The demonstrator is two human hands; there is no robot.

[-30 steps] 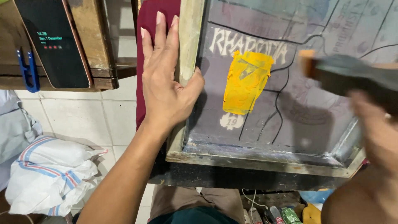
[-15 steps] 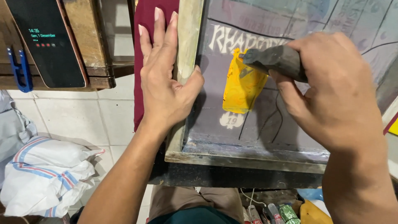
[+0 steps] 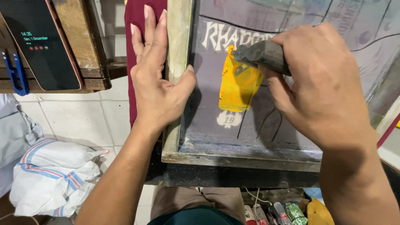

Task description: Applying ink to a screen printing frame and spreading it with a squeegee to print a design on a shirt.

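Clamped in my right hand (image 3: 321,79), the squeegee (image 3: 262,56) sits on the yellow ink (image 3: 238,85) inside the frame (image 3: 178,50); my left hand (image 3: 156,77) lies flat, fingers spread, on the frame's left rail. If that hand slackens, I reckon the frame could shift and smear the print. Beneath the frame, the maroon cloth (image 3: 132,62) is mostly hidden, and my fist covers the squeegee's blade.
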